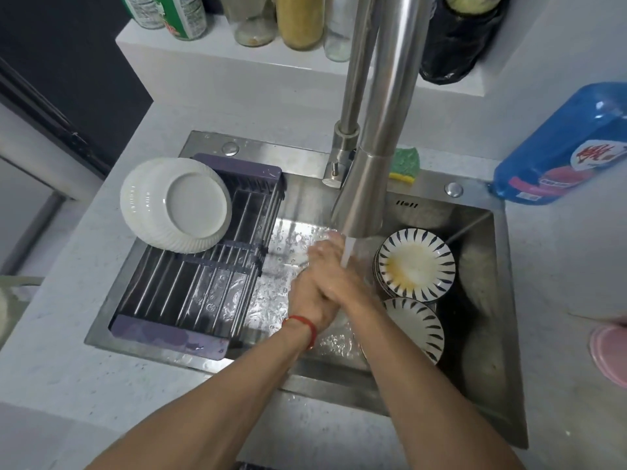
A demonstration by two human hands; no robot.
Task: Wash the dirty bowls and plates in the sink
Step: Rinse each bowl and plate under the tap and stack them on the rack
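Fingers [325,252] of both hands lie straight and pressed together, palm against palm, under the water running from the tall brushed-steel faucet [366,184]; they hold nothing. The left hand [310,296], with a red string bracelet [305,325] at its wrist, sits partly under the right hand [339,283], which crosses over it.

Just right of the fingers, inside the stainless steel sink [502,334], a small stack of white plates with dark blue leaf-stroke rims [415,262] leans tilted, the top one smeared with yellowish residue. Nearer the person than that stack, close beside the right wrist, lies another plate of the same pattern [415,329].

Left of the fingers, a purple-framed rack with metal bars [203,283] spans the sink, and 2 white ribbed plates [176,205] rest upside down on its far end.

Beyond the fingers, a green and yellow sponge [405,164] sits on the sink ledge behind the faucet. Far right on the grey tabletop [51,368] stands a blue plastic detergent bottle [559,150].
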